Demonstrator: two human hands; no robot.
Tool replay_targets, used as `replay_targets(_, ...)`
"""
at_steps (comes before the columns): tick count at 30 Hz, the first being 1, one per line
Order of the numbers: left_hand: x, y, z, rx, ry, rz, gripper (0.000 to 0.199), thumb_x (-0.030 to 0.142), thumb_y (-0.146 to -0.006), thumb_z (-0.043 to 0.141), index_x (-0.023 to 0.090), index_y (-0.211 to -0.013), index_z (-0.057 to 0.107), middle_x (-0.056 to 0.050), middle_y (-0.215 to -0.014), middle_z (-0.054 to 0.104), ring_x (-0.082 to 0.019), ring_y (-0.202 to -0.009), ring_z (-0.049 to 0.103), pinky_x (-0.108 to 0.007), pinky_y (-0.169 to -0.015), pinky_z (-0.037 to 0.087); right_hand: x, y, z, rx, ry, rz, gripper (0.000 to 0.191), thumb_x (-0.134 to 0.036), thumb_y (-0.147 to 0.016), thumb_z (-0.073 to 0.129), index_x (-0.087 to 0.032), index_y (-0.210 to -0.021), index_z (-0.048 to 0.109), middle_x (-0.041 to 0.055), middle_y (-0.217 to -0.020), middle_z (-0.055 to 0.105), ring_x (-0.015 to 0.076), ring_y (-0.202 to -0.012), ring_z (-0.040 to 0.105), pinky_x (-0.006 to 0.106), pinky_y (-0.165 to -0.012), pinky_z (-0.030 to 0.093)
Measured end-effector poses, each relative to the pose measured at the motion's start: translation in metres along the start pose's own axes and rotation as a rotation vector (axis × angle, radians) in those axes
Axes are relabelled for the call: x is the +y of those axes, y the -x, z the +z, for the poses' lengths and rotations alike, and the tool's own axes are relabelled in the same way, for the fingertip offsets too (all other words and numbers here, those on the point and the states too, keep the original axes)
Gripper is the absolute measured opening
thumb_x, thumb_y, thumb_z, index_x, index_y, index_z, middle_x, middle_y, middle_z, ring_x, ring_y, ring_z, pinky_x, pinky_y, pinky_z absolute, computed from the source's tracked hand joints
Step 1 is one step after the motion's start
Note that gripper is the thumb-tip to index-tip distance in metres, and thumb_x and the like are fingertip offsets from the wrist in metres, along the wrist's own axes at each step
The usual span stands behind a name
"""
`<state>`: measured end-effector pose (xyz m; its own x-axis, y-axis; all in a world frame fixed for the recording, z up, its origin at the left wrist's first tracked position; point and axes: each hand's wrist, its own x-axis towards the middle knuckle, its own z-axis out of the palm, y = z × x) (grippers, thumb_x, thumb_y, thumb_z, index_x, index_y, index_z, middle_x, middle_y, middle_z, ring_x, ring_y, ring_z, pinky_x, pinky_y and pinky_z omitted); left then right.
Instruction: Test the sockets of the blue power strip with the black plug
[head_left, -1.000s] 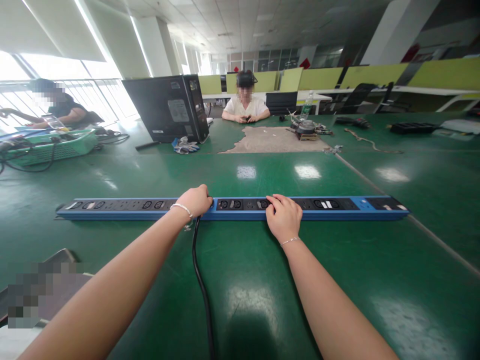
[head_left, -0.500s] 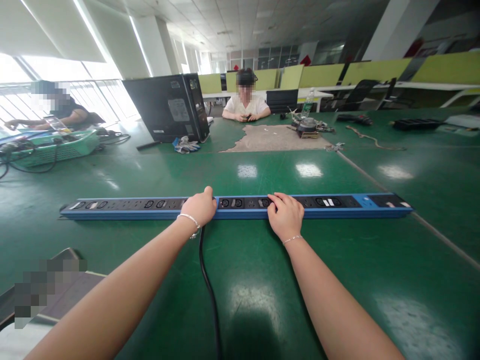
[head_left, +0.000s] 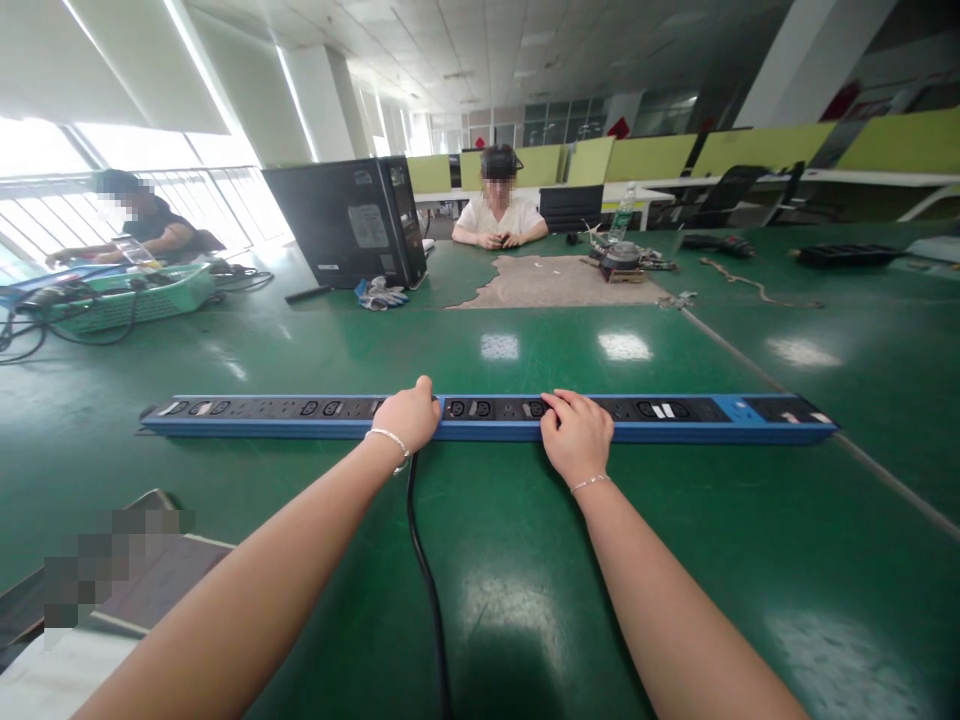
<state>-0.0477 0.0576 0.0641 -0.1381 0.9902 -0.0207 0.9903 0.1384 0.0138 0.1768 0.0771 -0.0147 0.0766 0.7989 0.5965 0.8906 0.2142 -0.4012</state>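
Note:
A long blue power strip (head_left: 487, 430) with a black row of sockets lies crosswise on the green table. My left hand (head_left: 409, 412) is closed over its middle, thumb raised. From beneath that hand a black power cord (head_left: 431, 590) runs down toward me; the cord's plug end is hidden inside my fingers, against the sockets. To the right, my right hand (head_left: 579, 430) grips the strip, fingers curled over the top face and the near side. Bare sockets show between the two hands.
A black computer case (head_left: 349, 225) stands at the back left, with gloves (head_left: 380, 294) beside it. Further left is a green basket (head_left: 142, 300) of cables. A person (head_left: 499, 210) sits across the table, another at the far left. Papers (head_left: 150, 600) lie near my left arm.
The whole view has shifted slightly right and down. Both hands keep their places on the power strip, and the cord still hangs from the left one.

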Motion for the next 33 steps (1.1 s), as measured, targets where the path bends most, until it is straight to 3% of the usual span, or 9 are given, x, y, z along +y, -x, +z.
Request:
replay_targets(8,-0.003,0.002,-0.005,0.03,0.051,-0.003,0.027,0.034,-0.085,0.036,0.017,-0.1,0.049,-0.012,-0.088,0.067,-0.025,-0.087,0.064,-0.032,-0.073,0.046,0.002,-0.001,0.003,0.019,0.008,-0.006,0.03,-0.022,-0.079,0.045,-0.026,-0.097,0.067,0.0022,-0.107,0.063,0.02,-0.102,0.049,0.038,-0.09,0.027)
replay_targets(16,0.0,0.008,0.001,0.076,0.049,-0.004,0.027,0.034,-0.086,0.035,0.017,-0.099,0.05,-0.012,-0.085,0.067,-0.025,-0.083,0.064,-0.033,-0.071,0.046,0.002,-0.001,0.004,0.031,0.016,-0.009,0.027,-0.022,-0.08,0.046,-0.026,-0.097,0.067,0.0018,-0.107,0.063,0.0198,-0.102,0.049,0.037,-0.089,0.028)
replay_targets(19,0.004,0.014,-0.018,0.14,0.055,-0.04,0.027,0.035,-0.087,0.034,0.017,-0.101,0.05,-0.011,-0.083,0.067,-0.025,-0.081,0.064,-0.034,-0.072,0.046,0.001,-0.001,0.004,0.029,0.026,-0.002,0.027,-0.022,-0.08,0.046,-0.026,-0.097,0.067,0.0015,-0.107,0.063,0.0198,-0.102,0.049,0.037,-0.089,0.027)
replay_targets(22,-0.001,0.019,-0.057,0.313,0.11,-0.079,0.032,0.042,-0.086,0.034,0.02,-0.104,0.05,-0.009,-0.091,0.066,-0.025,-0.086,0.062,-0.035,-0.075,0.045,0.001,-0.001,0.004,0.023,0.03,0.001,0.027,-0.022,-0.08,0.046,-0.026,-0.097,0.067,0.0018,-0.107,0.063,0.0201,-0.103,0.049,0.037,-0.089,0.026)
replay_targets(25,-0.022,0.02,-0.089,0.328,0.137,-0.087,0.033,0.046,-0.084,0.038,0.022,-0.1,0.054,-0.007,-0.088,0.066,-0.025,-0.086,0.061,-0.036,-0.076,0.045,0.001,0.0,0.003,0.015,0.03,0.0,0.028,-0.022,-0.08,0.045,-0.026,-0.097,0.067,0.0018,-0.108,0.063,0.0201,-0.102,0.049,0.037,-0.089,0.027)
replay_targets(27,-0.045,0.019,-0.093,0.294,0.107,-0.113,0.031,0.046,-0.082,0.04,0.023,-0.098,0.055,-0.006,-0.083,0.066,-0.025,-0.083,0.061,-0.035,-0.073,0.045,0.002,-0.001,0.003,0.014,0.028,0.0,0.028,-0.023,-0.08,0.046,-0.026,-0.098,0.067,0.0019,-0.107,0.063,0.0204,-0.102,0.049,0.037,-0.089,0.027)
replay_targets(29,-0.071,0.018,-0.082,0.255,0.077,-0.169,0.031,0.044,-0.081,0.041,0.023,-0.098,0.055,-0.006,-0.078,0.066,-0.025,-0.08,0.062,-0.033,-0.07,0.045,0.002,-0.001,0.004,0.014,0.024,-0.001,0.028,-0.023,-0.08,0.046,-0.026,-0.097,0.067,0.0022,-0.107,0.063,0.0209,-0.102,0.049,0.038,-0.089,0.027)
replay_targets(33,-0.116,0.019,-0.039,0.249,0.097,-0.309,0.034,0.042,-0.084,0.034,0.021,-0.105,0.052,-0.005,-0.071,0.067,-0.025,-0.079,0.063,-0.031,-0.068,0.044,0.003,-0.002,0.005,0.015,0.021,-0.004,0.028,-0.022,-0.08,0.045,-0.025,-0.097,0.067,0.0026,-0.107,0.063,0.0212,-0.101,0.049,0.038,-0.088,0.027)
